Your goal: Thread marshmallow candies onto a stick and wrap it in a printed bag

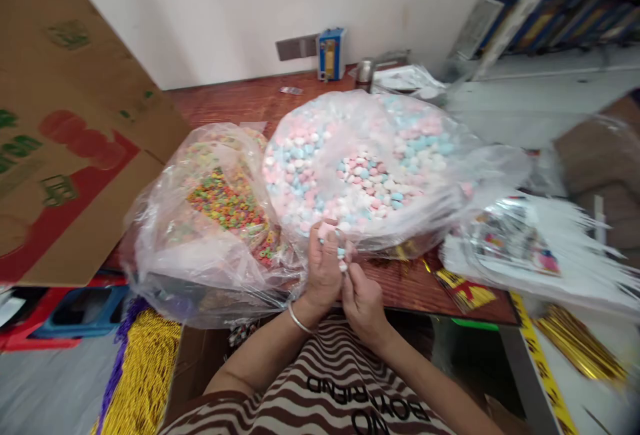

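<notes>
My left hand, with a pale bangle at its wrist, is closed around several small pastel rounded pieces in pink, white and light blue. Just below it, my right hand is closed with the fingertips pinched close to those pieces; what they grip is too small to tell. Right beyond my hands lies a large clear plastic bag full of similar pastel pieces, with an opening in its middle. To the left, another open plastic bag holds small multicoloured pieces.
A large cardboard box stands at the left. On the brown table are a blue box and a metal cylinder at the back. White strips with plastic packaging lie right. Gold cord hangs lower left.
</notes>
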`<act>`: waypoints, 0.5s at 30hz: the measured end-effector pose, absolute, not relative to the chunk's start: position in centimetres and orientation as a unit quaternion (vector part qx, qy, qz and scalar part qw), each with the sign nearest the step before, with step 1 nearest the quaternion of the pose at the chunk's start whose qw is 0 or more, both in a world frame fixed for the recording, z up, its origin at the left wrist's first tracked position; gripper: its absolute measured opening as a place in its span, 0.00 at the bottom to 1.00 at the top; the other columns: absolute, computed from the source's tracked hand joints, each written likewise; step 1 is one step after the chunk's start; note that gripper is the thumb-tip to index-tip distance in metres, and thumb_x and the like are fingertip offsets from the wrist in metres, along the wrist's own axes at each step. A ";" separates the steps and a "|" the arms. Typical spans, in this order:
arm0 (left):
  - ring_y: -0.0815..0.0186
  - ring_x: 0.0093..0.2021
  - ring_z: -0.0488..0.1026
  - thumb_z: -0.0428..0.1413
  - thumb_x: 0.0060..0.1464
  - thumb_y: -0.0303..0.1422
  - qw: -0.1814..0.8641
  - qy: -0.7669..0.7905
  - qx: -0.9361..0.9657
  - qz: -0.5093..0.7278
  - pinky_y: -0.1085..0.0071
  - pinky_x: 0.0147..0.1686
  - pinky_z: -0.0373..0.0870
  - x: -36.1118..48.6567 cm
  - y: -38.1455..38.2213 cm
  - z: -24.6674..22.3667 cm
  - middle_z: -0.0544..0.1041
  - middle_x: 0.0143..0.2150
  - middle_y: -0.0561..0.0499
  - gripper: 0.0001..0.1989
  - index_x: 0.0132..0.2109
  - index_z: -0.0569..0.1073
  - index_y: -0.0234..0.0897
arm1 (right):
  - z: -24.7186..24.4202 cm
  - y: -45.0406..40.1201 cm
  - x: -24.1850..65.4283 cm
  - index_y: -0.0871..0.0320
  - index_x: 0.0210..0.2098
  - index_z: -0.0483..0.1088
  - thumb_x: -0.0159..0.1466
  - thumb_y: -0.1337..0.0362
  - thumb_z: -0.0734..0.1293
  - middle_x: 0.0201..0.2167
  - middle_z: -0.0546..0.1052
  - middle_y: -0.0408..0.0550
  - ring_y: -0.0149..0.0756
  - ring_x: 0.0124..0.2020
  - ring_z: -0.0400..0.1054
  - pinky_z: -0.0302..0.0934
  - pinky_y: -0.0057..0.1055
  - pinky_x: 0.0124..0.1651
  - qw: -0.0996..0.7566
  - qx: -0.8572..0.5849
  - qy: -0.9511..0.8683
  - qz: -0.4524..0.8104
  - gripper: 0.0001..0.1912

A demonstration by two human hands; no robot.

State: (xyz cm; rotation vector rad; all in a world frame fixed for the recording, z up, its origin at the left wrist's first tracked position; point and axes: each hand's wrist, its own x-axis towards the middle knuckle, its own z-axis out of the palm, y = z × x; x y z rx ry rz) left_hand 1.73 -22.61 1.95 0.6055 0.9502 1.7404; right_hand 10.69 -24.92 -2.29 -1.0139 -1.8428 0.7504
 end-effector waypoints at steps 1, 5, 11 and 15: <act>0.75 0.26 0.69 0.59 0.63 0.46 0.508 0.411 0.258 0.712 0.80 0.26 0.64 1.3 -22.7 1.9 0.70 0.30 0.57 0.16 0.50 0.70 0.42 | -2.3 -24.9 10.4 0.54 0.32 0.61 0.75 0.60 0.55 0.22 0.68 0.40 0.30 0.22 0.63 0.53 0.28 0.27 0.436 -0.408 -0.712 0.369 0.15; 0.64 0.41 0.79 0.60 0.54 0.58 0.518 0.392 0.316 0.692 0.77 0.27 0.67 -0.4 -22.4 1.7 0.80 0.47 0.46 0.36 0.64 0.66 0.47 | -2.4 -24.2 9.6 0.54 0.31 0.61 0.72 0.45 0.59 0.21 0.63 0.36 0.27 0.19 0.57 0.53 0.25 0.23 0.404 -0.363 -0.529 0.652 0.21; 0.61 0.48 0.79 0.59 0.58 0.55 0.514 0.450 0.320 0.657 0.68 0.43 0.75 0.4 -21.3 1.4 0.79 0.54 0.44 0.27 0.57 0.74 0.45 | -2.0 -23.6 13.0 0.56 0.36 0.68 0.64 0.40 0.67 0.20 0.57 0.32 0.23 0.17 0.44 0.41 0.23 0.19 0.456 -0.325 -0.374 0.739 0.23; 0.63 0.45 0.77 0.59 0.62 0.40 0.419 0.482 0.557 0.531 0.68 0.48 0.72 4.1 -19.1 3.6 0.82 0.44 0.47 0.12 0.47 0.79 0.38 | -0.8 -24.3 19.1 0.57 0.36 0.74 0.65 0.46 0.70 0.22 0.64 0.38 0.26 0.21 0.52 0.49 0.25 0.23 0.549 -0.412 -0.448 0.573 0.19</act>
